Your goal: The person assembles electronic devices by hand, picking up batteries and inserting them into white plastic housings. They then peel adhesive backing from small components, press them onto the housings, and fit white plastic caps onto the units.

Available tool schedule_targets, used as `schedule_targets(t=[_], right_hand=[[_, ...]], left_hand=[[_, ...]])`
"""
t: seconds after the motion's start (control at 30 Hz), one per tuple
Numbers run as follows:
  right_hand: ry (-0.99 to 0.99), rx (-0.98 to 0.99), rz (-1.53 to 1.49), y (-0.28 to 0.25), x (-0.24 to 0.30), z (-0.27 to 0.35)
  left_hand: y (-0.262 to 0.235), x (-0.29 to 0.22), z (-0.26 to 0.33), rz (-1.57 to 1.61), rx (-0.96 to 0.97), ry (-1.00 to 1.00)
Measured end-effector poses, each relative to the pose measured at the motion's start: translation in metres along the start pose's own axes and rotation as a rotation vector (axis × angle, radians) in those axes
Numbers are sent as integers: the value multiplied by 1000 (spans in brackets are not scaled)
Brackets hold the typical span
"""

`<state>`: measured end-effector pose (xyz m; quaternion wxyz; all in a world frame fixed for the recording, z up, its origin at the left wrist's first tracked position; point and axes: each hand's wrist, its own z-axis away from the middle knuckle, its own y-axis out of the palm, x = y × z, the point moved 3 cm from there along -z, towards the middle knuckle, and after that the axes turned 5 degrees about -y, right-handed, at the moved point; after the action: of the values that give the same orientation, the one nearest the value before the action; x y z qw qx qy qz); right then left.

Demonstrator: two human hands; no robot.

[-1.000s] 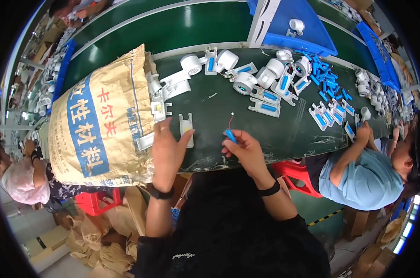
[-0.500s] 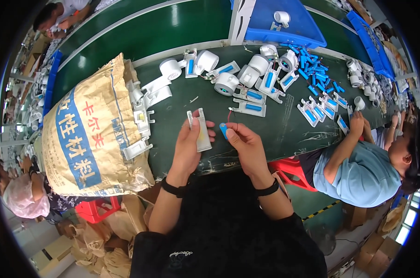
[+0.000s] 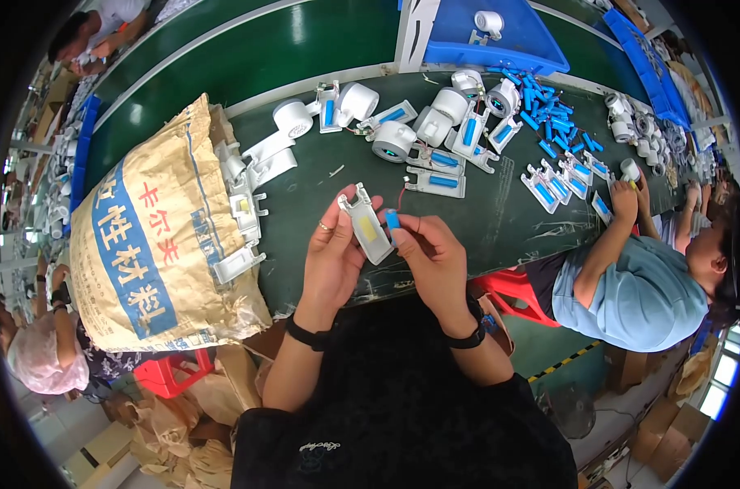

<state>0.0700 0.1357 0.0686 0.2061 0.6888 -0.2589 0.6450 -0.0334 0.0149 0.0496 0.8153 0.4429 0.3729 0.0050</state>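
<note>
My left hand (image 3: 334,253) grips a white plastic housing (image 3: 365,223) with a yellow patch inside its hollow face. Just to its right, my right hand (image 3: 432,259) pinches a small blue cylindrical battery (image 3: 393,220) with a thin red wire rising from it. The battery is close to the housing's right edge; whether they touch I cannot tell. Beyond my hands lie white housings fitted with blue batteries, such as this one (image 3: 435,183), some joined to round white heads (image 3: 394,140).
A large paper sack (image 3: 133,236) stands at the left, white housings spilling from its mouth. Loose blue batteries (image 3: 553,118) are heaped at the back right, below a blue bin (image 3: 500,57). A co-worker in a blue shirt (image 3: 631,281) sits on the right.
The housing has been tilted so its hollow face with the yellow patch shows more. My right hand has brought the battery slightly left, nearer the housing.
</note>
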Motion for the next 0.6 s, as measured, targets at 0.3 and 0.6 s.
schedule_targets(t=[0.3, 0.6], right_hand=[[300, 147, -644, -4, -2, 1], [-404, 258, 355, 6, 26, -2]], left_hand=[[0, -4, 6, -155, -35, 63], [-3, -9, 12, -152, -81, -12]])
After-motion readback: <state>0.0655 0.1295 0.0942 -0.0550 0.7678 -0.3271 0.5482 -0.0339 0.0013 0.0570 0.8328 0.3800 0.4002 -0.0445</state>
